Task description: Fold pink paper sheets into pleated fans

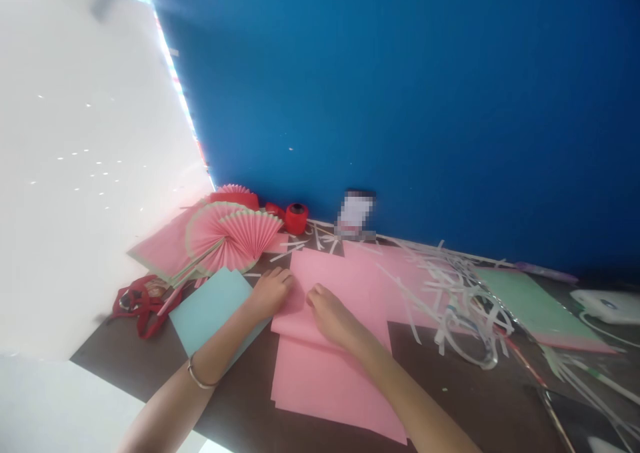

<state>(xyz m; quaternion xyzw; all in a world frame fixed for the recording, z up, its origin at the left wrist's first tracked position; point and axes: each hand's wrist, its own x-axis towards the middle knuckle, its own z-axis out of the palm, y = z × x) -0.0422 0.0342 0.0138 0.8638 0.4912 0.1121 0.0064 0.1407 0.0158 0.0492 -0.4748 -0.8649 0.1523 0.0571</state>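
Observation:
A sheet of pink paper [333,269] lies in front of me with its lower part bent over, on top of more pink sheets [335,386]. My left hand [273,293] grips its left edge with curled fingers. Close by on the right, my right hand [331,311] is closed, its thumb and fingers pinched at the paper. Both fingertips are partly hidden. Under my left wrist rests a light blue sheet [213,306].
Pleated pink paper fans [250,233] and a red roll of tape [297,219] sit at the back left. Red ribbon [147,303] lies at the left. White paper strips [463,293], a green sheet [540,303] and a dark phone-like slab [580,413] are on the right. A blue wall [400,106] rises behind.

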